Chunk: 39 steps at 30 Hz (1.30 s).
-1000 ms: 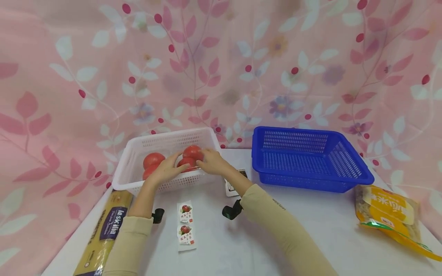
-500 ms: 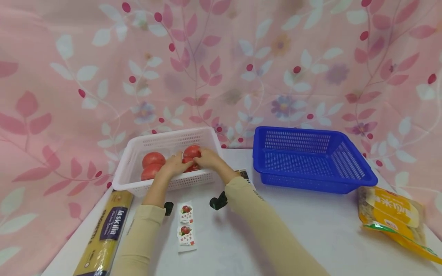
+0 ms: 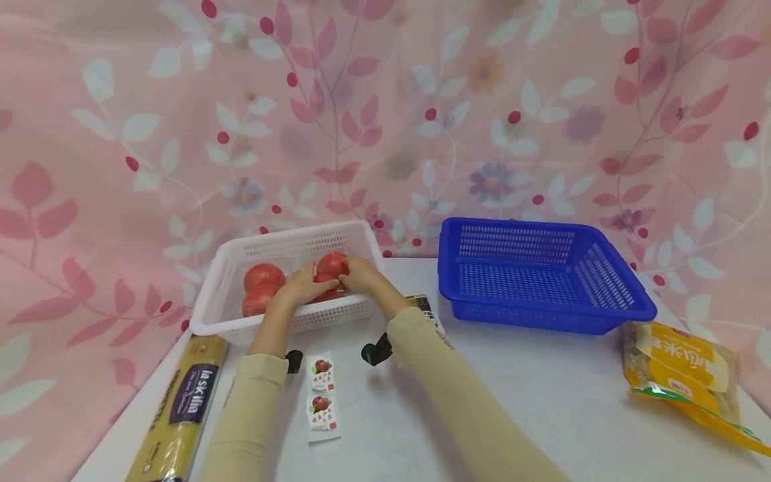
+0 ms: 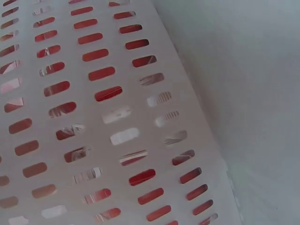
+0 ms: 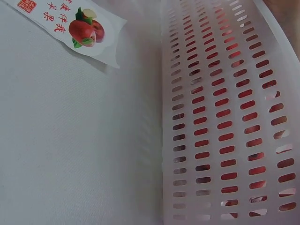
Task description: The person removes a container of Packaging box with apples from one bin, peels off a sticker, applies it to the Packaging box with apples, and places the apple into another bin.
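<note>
You are working over a white-covered table, with a pink cloth printed with leaves, berries and flowers hanging behind it. On the left of the table sits a white perforated plastic basket; to its right, well apart, stands a blue perforated basket, its slotted floor in sight. A yellow spaghetti pack lies aslant near your left sleeve, its far end by the white basket's near left corner. In front of the basket lies a strip of two white packets with apple pictures, and far right a yellow bag rests on the table. Your right sleeve partly covers a black-and-white packet.

Inside the white basket are four red round fruits: a left pair and a right pair. Your left hand meets the right pair from the left, thumb across the front one; your right hand meets it from the right, fingers bent inward. Most fingertips are hidden — you cannot tell how firmly either hand holds. Both wrist views meet the basket's slotted wall, red showing through.
</note>
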Motion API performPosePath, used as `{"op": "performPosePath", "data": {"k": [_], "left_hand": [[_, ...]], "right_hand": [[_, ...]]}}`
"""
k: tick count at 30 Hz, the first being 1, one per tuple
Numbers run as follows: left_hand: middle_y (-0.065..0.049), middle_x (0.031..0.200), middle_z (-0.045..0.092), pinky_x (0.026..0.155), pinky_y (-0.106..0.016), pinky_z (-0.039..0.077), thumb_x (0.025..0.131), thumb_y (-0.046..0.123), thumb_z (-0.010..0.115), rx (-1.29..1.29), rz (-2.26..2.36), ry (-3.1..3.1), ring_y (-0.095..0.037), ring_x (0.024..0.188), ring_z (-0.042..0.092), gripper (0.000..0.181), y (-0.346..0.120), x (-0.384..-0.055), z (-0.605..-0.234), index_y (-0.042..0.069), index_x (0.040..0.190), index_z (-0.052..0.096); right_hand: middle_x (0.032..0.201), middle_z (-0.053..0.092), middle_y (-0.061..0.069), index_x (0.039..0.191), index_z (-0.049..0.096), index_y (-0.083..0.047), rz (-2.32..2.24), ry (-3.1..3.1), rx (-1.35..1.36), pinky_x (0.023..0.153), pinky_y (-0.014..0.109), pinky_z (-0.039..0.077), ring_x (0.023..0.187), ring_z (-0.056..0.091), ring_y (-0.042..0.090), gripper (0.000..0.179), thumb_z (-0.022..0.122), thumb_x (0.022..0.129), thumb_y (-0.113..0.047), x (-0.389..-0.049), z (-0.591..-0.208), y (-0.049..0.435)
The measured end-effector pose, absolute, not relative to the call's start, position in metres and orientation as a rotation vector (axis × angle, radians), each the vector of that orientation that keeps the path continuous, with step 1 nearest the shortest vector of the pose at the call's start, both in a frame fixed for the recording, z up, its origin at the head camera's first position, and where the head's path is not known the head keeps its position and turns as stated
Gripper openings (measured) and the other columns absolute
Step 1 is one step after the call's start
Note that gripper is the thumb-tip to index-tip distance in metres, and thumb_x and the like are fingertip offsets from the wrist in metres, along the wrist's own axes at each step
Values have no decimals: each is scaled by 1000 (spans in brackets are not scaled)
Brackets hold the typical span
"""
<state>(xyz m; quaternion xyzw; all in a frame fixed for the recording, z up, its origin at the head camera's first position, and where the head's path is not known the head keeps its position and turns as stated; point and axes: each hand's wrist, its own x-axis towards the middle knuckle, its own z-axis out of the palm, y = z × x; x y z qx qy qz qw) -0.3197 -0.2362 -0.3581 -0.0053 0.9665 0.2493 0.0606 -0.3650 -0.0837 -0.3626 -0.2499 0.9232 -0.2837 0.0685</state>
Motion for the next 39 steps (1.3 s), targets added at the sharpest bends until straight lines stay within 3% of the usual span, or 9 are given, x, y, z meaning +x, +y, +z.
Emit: {"op": "performPosePath", "data": {"k": [7,14,20,26,31,39], "left_hand": [[-28,146,18,103,-56,21,84,49,58,21,884,2948,-43,131,20,95,-241,-321,-362,-2,145,6],[-28,144,22,101,-58,23,82,55,57,12,870,2959,-45,130,24,98,-240,-321,-362,-2,145,8],[-28,146,18,101,-58,23,79,63,55,-87,996,2899,-45,130,21,107,-242,-317,-359,-1,145,1],[-27,147,13,103,-58,19,83,55,57,-56,1047,2872,-44,133,15,102,-240,-318,-359,-3,145,0],[-27,147,16,102,-59,21,84,49,58,-70,1021,2880,-44,132,17,95,-239,-319,-361,-3,145,6],[-26,143,27,98,-60,27,81,55,59,-102,944,2905,-44,128,27,92,-239,-320,-360,2,145,18]], "right_hand": [[130,50,12,136,42,-1,-933,2737,-712,102,36,34,116,47,21,46,50,91,-10,-363,-363,-84],[133,48,13,136,40,2,-997,2711,-695,102,34,33,119,45,20,51,47,86,-3,-362,-360,-82],[132,48,11,137,39,0,-1136,2637,-631,98,35,38,108,47,20,53,47,85,-2,-362,-363,-82],[136,45,10,138,39,-1,-1125,2636,-628,94,31,39,105,47,19,52,48,87,-2,-363,-363,-82],[136,45,11,140,36,-4,-1069,2640,-619,89,31,42,104,47,21,53,48,89,-2,-362,-365,-81],[137,44,12,139,36,-2,-1094,2632,-617,99,35,37,108,46,20,54,48,87,0,-363,-361,-80]]}}
